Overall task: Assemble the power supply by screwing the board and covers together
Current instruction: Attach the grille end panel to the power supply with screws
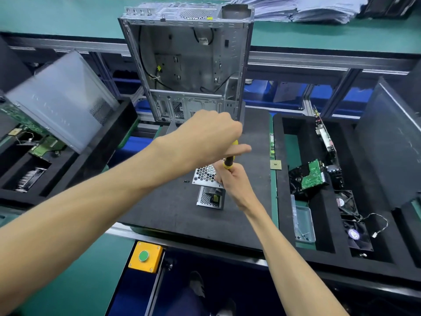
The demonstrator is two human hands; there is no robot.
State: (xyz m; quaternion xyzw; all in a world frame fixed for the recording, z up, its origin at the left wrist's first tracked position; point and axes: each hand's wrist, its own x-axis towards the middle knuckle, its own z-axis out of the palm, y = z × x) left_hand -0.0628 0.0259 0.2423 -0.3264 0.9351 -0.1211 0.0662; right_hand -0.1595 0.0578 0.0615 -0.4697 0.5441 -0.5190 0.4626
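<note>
Both my forearms reach over the black mat: left hand and right hand each grip one yellow screwdriver above one perforated power supply, partly hiding it; one open chassis stands behind

Two bare forearms, no sleeves, watch or gloves; left hand and right hand bare. Below, dark blue trousers and pale shoes.

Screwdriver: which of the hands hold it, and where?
Both. The left hand grips the top of the screwdriver's yellow-and-black handle; the right hand holds its lower end.
</note>
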